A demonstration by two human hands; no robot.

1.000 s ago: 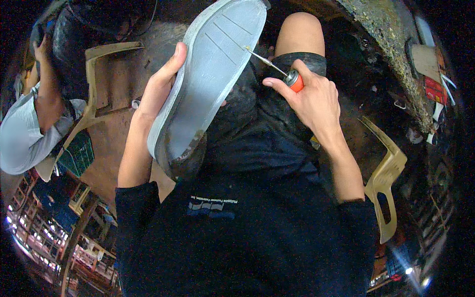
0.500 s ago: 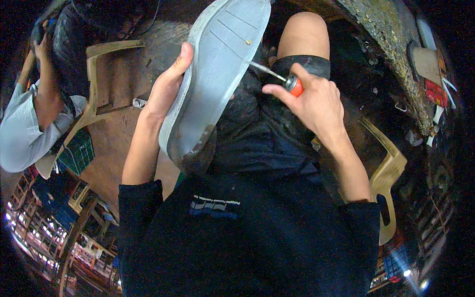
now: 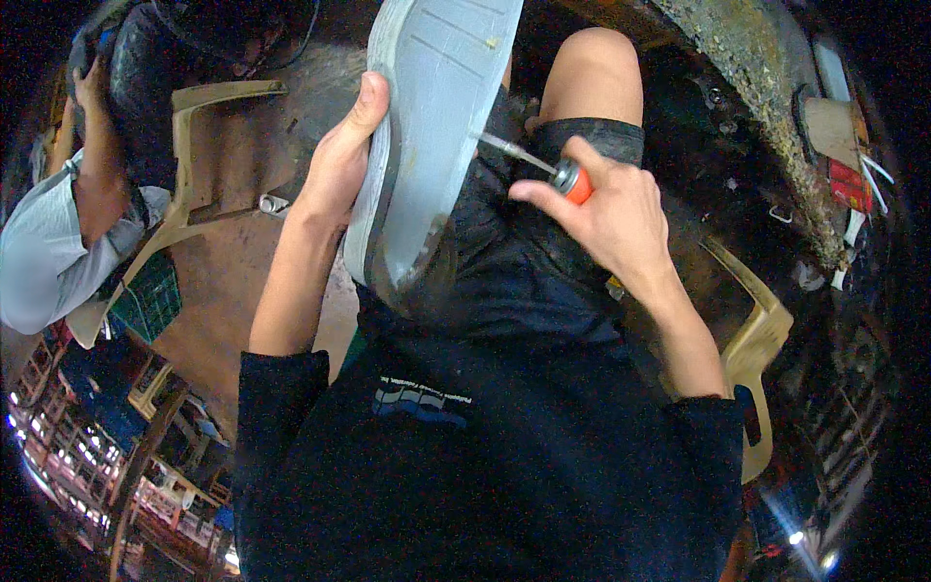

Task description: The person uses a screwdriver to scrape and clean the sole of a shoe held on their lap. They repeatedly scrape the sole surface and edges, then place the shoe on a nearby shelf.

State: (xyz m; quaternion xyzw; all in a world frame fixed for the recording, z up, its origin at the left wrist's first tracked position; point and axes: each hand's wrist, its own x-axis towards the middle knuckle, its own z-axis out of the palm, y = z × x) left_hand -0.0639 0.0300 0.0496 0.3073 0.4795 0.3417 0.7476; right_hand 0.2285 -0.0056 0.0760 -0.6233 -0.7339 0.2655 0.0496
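A grey shoe sole (image 3: 432, 126) is held up in front of me, its upper end cut off by the picture's edge. Scored lines cross its upper part, and a small yellowish spot sits near its right edge. My left hand (image 3: 339, 160) grips the sole's left side, thumb along the edge, with the fingers hidden behind. In my right hand (image 3: 616, 199) is an awl-like tool (image 3: 572, 182) with an orange handle and thin metal shaft. Its shaft points up-left to the sole's right edge; whether the tip touches cannot be made out.
A rough-edged bench (image 3: 766, 107) runs along the far right, with a red packet (image 3: 850, 184) beside it. Beige plastic chair parts (image 3: 179, 145) stand at left. Another person (image 3: 58, 233) sits at far left near a green crate (image 3: 147, 303). A can (image 3: 273, 204) lies on the floor.
The sole has shifted and turned slightly, its lower end moving up and to the right. My right hand and the tool have moved a little left and down.
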